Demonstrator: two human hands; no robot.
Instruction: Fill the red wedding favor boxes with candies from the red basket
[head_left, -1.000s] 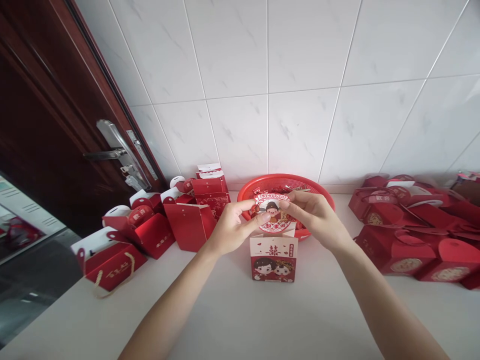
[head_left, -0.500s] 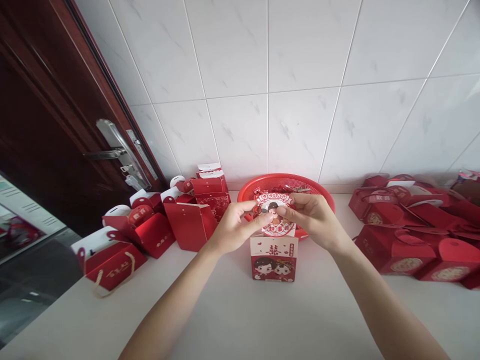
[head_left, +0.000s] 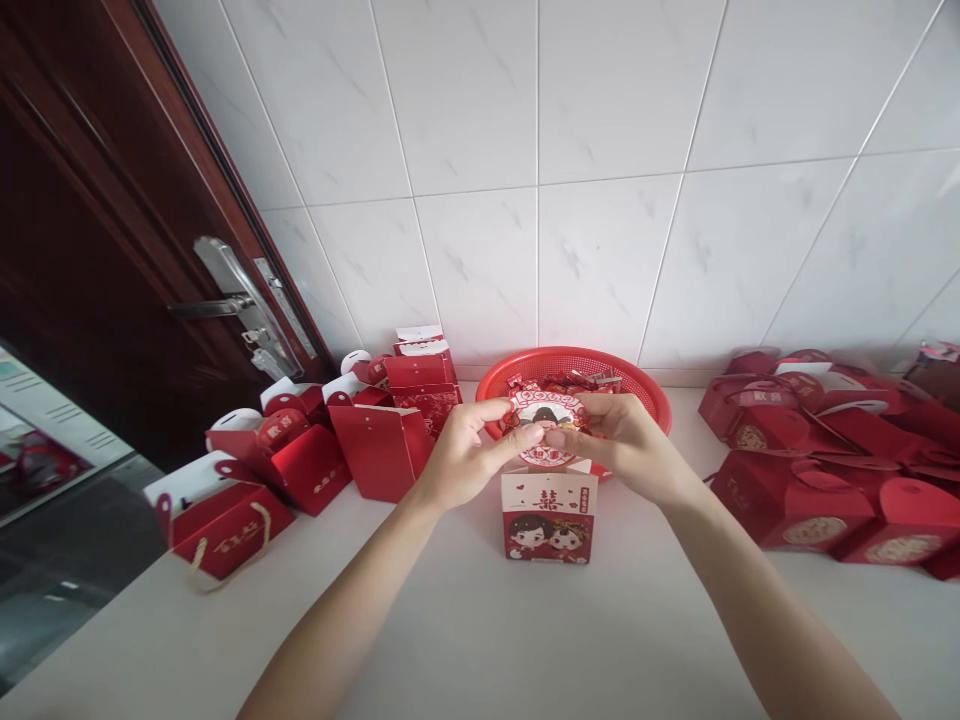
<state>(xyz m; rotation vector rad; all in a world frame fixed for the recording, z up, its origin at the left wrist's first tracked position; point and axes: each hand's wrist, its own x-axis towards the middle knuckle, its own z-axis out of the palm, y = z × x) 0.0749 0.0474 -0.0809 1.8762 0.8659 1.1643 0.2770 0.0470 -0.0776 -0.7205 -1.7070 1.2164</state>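
Note:
Both hands hold the round printed top flap [head_left: 551, 412] of a small red and white box [head_left: 549, 520] that stands on the white table. My left hand [head_left: 480, 445] pinches the flap's left side, its thumb across the front. From the right, my right hand [head_left: 626, 445] grips the other side, and the two thumb tips nearly meet on the printed figure. The box front shows two cartoon faces below a red character. Right behind the flap is a red basket [head_left: 645, 385] with wrapped sweets in it.
Open red boxes [head_left: 382, 450] stand at the left on the white table [head_left: 480, 620]. Closed red boxes [head_left: 795, 500] are grouped at the right. A tiled wall rises behind, with a dark door [head_left: 97, 200] at the left.
The thumbs have drawn closer together on the round flap, which looks bent or tilted more than before. The box has stayed in place.

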